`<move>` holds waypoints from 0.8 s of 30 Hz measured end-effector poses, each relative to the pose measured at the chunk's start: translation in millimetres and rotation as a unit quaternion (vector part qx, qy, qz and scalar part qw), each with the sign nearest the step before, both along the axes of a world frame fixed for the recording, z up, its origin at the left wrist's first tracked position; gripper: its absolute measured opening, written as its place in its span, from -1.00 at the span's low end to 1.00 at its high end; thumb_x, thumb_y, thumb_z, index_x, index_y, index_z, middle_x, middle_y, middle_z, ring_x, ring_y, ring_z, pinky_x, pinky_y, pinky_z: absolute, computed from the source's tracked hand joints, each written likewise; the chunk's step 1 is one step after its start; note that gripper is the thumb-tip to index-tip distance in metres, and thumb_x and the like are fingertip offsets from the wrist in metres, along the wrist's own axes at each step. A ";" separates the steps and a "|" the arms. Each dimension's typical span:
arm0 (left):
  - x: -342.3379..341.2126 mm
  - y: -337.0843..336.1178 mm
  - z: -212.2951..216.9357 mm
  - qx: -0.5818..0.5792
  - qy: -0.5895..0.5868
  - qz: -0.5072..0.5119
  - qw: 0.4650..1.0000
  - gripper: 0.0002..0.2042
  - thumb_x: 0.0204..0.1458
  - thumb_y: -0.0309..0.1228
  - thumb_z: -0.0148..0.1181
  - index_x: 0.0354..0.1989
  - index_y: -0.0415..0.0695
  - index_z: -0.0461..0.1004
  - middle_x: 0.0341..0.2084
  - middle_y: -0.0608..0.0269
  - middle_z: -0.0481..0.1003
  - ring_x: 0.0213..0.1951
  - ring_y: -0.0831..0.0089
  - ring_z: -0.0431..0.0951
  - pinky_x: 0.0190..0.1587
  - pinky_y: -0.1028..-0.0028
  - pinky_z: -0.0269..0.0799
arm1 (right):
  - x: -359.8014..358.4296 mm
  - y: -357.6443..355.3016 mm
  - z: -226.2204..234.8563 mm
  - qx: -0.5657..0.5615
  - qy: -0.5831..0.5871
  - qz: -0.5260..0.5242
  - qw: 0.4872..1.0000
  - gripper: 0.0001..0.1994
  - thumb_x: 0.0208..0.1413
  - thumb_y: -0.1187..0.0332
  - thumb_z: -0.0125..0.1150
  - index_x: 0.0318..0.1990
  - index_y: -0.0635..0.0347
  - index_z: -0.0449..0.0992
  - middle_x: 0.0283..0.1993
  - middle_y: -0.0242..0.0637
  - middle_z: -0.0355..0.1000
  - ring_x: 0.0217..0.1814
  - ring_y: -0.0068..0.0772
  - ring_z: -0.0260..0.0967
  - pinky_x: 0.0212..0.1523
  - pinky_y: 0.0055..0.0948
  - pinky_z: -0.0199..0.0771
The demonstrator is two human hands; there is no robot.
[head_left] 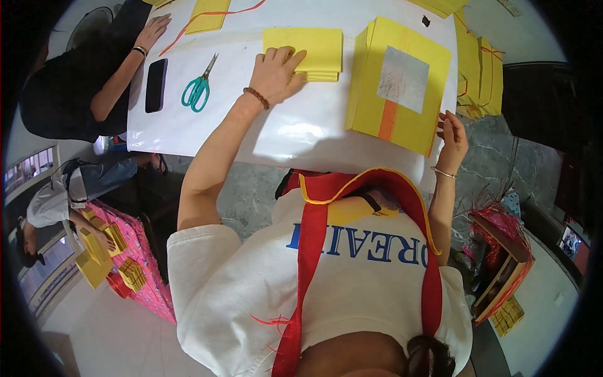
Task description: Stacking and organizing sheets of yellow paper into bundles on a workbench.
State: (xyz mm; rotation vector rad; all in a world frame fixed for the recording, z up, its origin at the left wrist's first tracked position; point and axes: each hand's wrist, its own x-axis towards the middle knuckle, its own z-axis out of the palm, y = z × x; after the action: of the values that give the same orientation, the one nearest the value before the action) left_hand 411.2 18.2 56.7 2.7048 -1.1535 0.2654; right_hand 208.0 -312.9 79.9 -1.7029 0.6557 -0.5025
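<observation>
My left hand lies over the left part of a folded yellow paper bundle, its fingers spread and slightly bent. A beaded bracelet circles that wrist. Beside it on the right is a thicker stack of yellow paper. Its top sheet bears a silver square and an orange strip. My right hand, with a bangle at the wrist, is at this stack's right edge, fingers partly curled and apart; whether they touch the paper is unclear. Teal-handled scissors rest to the left of my left forearm.
A dark phone and a co-worker's hand are on the white-covered table at left. Red string crosses yellow paper at the back. More yellow bundles stand off the table's right edge. Another person handles yellow paper at a pink-covered table.
</observation>
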 end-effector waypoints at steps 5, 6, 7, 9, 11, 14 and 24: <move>-12.8 -2.1 -18.3 0.019 -0.096 -0.011 0.995 -0.40 -0.04 -0.09 0.15 0.16 -0.10 0.22 -0.04 0.19 0.32 -0.08 0.25 0.30 -0.07 0.26 0.15 | -2.5 2.5 -0.8 -0.032 -0.016 0.000 0.999 -0.78 0.16 0.40 0.07 -0.06 0.21 0.48 -0.11 -0.34 0.47 -0.12 -0.58 0.39 -0.18 -0.59 0.34; -12.9 -1.5 -21.5 0.028 -0.105 -0.010 0.994 -0.38 -0.06 -0.07 0.15 0.16 -0.11 0.21 -0.04 0.20 0.32 -0.09 0.26 0.30 -0.07 0.26 0.15 | -2.0 2.2 -0.7 -0.037 -0.023 0.000 0.999 -0.78 0.16 0.41 0.08 -0.06 0.21 0.48 -0.10 -0.34 0.46 -0.12 -0.58 0.39 -0.17 -0.59 0.34; -11.3 -0.9 -23.6 0.048 -0.107 -0.002 0.993 -0.36 -0.07 -0.06 0.16 0.17 -0.11 0.20 -0.05 0.21 0.32 -0.09 0.27 0.30 -0.08 0.27 0.16 | -1.0 1.9 -0.3 -0.042 -0.032 0.001 0.999 -0.78 0.15 0.42 0.08 -0.06 0.22 0.48 -0.10 -0.33 0.46 -0.12 -0.58 0.39 -0.16 -0.59 0.34; -5.1 0.3 -25.0 0.039 -0.103 -0.019 0.994 -0.37 -0.07 -0.07 0.17 0.16 -0.10 0.20 -0.06 0.22 0.32 -0.09 0.27 0.30 -0.09 0.27 0.17 | 1.4 1.5 2.0 -0.063 -0.048 0.036 0.996 -0.80 0.14 0.43 0.09 -0.09 0.22 0.49 -0.11 -0.34 0.47 -0.12 -0.56 0.38 -0.14 -0.59 0.33; 1.4 -0.9 -23.7 0.049 -0.095 -0.027 0.994 -0.37 -0.07 -0.07 0.17 0.16 -0.10 0.20 -0.06 0.22 0.32 -0.10 0.28 0.31 -0.10 0.28 0.17 | 3.0 3.8 5.2 -0.074 -0.047 0.063 0.994 -0.81 0.12 0.45 0.10 -0.12 0.22 0.50 -0.12 -0.33 0.47 -0.11 -0.54 0.37 -0.11 -0.57 0.32; 8.6 -8.3 -19.8 0.054 -0.099 -0.027 0.993 -0.36 -0.08 -0.07 0.19 0.15 -0.10 0.19 -0.08 0.23 0.32 -0.10 0.28 0.31 -0.13 0.28 0.19 | 4.7 8.7 10.6 -0.148 0.006 0.086 0.985 -0.79 0.02 0.44 0.19 -0.15 0.21 0.51 -0.12 -0.28 0.46 -0.02 -0.39 0.35 0.03 -0.41 0.28; 6.8 -20.8 16.0 0.076 -0.087 -0.001 0.993 -0.50 -0.03 0.04 0.06 0.00 -0.01 0.39 -0.22 0.28 0.44 -0.20 0.33 0.38 -0.14 0.23 0.16 | 10.0 7.4 15.1 -0.347 -0.068 0.176 0.919 -0.77 -0.11 0.38 0.26 -0.23 0.14 0.55 -0.13 -0.27 0.49 0.10 -0.11 0.28 0.12 -0.24 0.23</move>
State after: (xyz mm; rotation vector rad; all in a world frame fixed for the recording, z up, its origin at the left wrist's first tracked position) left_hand 418.0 -2.7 72.6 2.8597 -1.2705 0.4372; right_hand 217.9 -305.5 95.0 -2.3620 0.0393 -0.6300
